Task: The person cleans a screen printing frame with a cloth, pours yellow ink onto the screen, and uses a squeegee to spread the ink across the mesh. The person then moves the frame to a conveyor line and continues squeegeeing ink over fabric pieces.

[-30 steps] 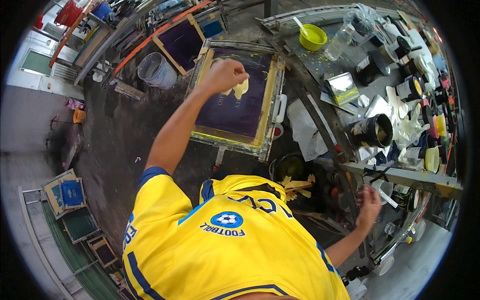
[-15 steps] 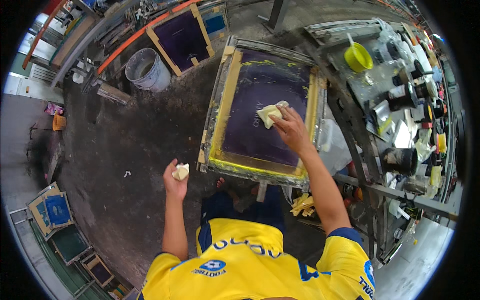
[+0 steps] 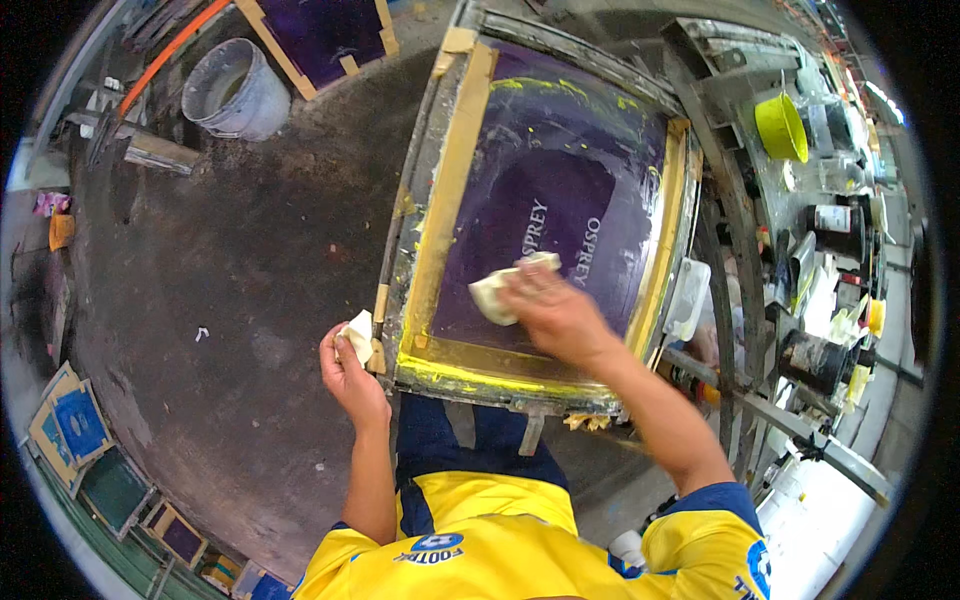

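Observation:
A purple printing screen [image 3: 620,150] in a worn frame with tan tape and yellow ink smears lies in front of me, pale lettering on its mesh. My right hand [image 3: 550,310] is closed on a crumpled cream cloth [image 3: 490,295], which rests on the lower middle of the mesh, just below the lettering; motion slightly blurs the fingers. My left hand [image 3: 352,375] grips a folded white cloth [image 3: 356,336] beside the frame's lower left edge. A translucent plastic container [image 3: 687,298] is at the frame's right side.
A grey bucket [image 3: 236,100] and another purple screen [image 3: 320,30] are at the upper left. On the right, a metal bench [image 3: 718,72] carries a lime bowl [image 3: 782,128], black tubs [image 3: 815,360] and clutter. Several smaller screens [image 3: 80,425] lean at the lower left.
My left hand moved from over the screen to beside its lower left edge. My right hand, earlier off the screen, came onto it with a cloth and moved downward. My view shifted closer to the screen.

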Available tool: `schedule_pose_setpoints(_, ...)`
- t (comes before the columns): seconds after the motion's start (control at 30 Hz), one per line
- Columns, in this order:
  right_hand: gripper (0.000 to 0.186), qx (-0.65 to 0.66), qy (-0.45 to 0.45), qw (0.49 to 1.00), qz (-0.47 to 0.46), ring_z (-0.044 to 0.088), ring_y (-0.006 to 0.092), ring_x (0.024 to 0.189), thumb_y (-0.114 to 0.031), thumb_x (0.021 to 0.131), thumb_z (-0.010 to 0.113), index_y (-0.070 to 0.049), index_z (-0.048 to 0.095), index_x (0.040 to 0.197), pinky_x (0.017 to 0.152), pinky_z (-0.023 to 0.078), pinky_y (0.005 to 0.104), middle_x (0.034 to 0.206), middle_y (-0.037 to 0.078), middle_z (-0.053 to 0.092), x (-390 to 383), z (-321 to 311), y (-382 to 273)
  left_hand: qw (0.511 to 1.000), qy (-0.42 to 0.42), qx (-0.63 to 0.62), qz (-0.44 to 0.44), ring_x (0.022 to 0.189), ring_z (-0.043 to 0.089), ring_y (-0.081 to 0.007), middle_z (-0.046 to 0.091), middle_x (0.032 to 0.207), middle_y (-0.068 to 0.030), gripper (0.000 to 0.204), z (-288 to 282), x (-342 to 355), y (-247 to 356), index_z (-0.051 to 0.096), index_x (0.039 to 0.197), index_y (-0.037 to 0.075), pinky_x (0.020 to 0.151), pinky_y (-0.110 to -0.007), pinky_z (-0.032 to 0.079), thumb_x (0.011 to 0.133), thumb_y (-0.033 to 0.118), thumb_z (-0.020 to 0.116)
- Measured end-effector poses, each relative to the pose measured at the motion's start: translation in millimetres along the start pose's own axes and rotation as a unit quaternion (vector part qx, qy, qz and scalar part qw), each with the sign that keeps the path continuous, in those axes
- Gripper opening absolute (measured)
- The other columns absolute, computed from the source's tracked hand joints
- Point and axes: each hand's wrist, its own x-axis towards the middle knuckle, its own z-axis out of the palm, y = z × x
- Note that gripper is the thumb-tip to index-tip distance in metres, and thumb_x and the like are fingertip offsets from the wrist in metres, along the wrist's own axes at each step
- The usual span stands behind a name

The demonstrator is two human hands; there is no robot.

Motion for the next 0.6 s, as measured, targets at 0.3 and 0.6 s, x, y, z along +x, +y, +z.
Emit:
schedule_pose_setpoints(0.3,0.027,-0.062,0.102,0.991,0.051,0.058,0.0315,0.123,-0.015,0.089,0.062,-0.011,0.070,0.114,0.108,0.043,0.0418,0.123,0.014,0.066,-12,1,20,0.999,0.013,0.024,0.016,0.092,0.060,-0.0107,0.063,0.104,-0.0046,0.027,7,-1,-5,0.058,0.114,0.000,0.081,-0.028,0.050,0.106,0.023,0.047)
schedule_pose_setpoints(0.6,0.034,-0.094,0.136,0.986,0.016,0.058,0.0338,0.122,-0.012,0.089,0.059,-0.007,0.061,0.123,0.111,0.040,0.0457,0.122,0.017,0.065,2,15,21,1.000,-0.006,-0.008,0.025,0.093,0.060,-0.0105,0.064,0.105,-0.0043,0.027,10,4,-7,0.058,0.115,0.000,0.082,-0.028,0.050,0.106,0.022,0.047)
